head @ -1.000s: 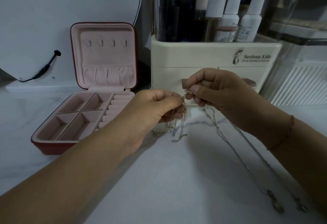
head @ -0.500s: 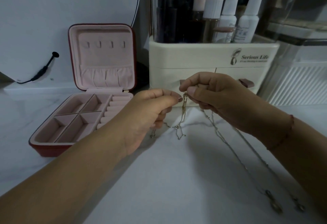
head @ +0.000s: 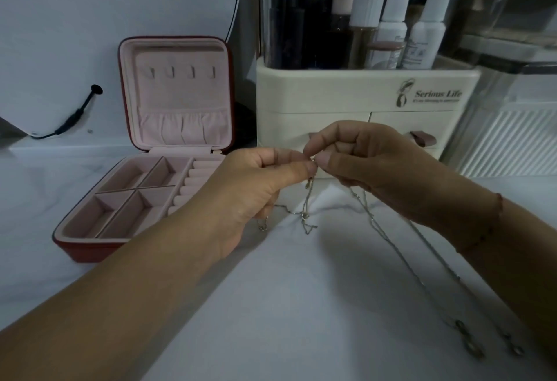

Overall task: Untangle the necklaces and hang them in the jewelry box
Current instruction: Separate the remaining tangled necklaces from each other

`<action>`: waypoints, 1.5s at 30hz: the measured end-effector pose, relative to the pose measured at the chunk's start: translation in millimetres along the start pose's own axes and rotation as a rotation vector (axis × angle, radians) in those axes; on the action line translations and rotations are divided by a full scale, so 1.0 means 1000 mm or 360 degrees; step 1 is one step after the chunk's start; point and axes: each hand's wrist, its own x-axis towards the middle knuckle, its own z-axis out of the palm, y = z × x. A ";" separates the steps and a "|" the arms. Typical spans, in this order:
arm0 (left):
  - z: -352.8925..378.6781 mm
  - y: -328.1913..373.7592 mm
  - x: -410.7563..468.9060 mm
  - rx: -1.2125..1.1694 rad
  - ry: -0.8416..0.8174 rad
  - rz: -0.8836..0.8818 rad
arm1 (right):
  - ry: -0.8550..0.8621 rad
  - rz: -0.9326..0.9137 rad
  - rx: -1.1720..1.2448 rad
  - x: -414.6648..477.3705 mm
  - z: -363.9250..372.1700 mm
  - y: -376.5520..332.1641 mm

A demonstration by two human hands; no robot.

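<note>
**anon:** what's the setup?

**me:** white tabletop, cream makeup organizer at the back, my red jewelry box open just left of it, lid standing up.

**anon:** and your hands?

**me:** left hand and right hand meet in the middle, fingers of each pinching the tangled necklaces at one spot. Loops dangle below, two long chains trail across the tabletop to my right.

A cream organiser printed "Serious Life" stands in the upper middle of the frame on the white tabletop. White-capped bottles and dark tubes stand upright in its top. A round white panel fills the upper left, with a black cable plugged into it. A clear plastic case sits at the upper right.
</note>
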 end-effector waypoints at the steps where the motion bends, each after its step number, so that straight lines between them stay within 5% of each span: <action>1: 0.000 0.000 0.000 0.0018 -0.0007 0.0011 | -0.0005 -0.0006 0.0013 0.000 0.000 0.001; 15: 0.001 0.001 0.001 -0.0045 0.0015 -0.0064 | 0.0084 0.0102 -0.0058 0.001 0.001 0.001; 27: 0.000 0.001 -0.001 -0.0062 0.0008 -0.0010 | -0.0052 0.0345 0.0878 0.005 -0.002 0.008; 34: 0.002 0.001 0.002 -0.0356 0.0011 -0.0008 | 0.0068 0.0256 0.0208 0.003 -0.006 0.010; 45: 0.000 -0.002 0.000 -0.0070 -0.0085 -0.0004 | -0.0040 0.0204 0.0168 0.001 -0.002 0.003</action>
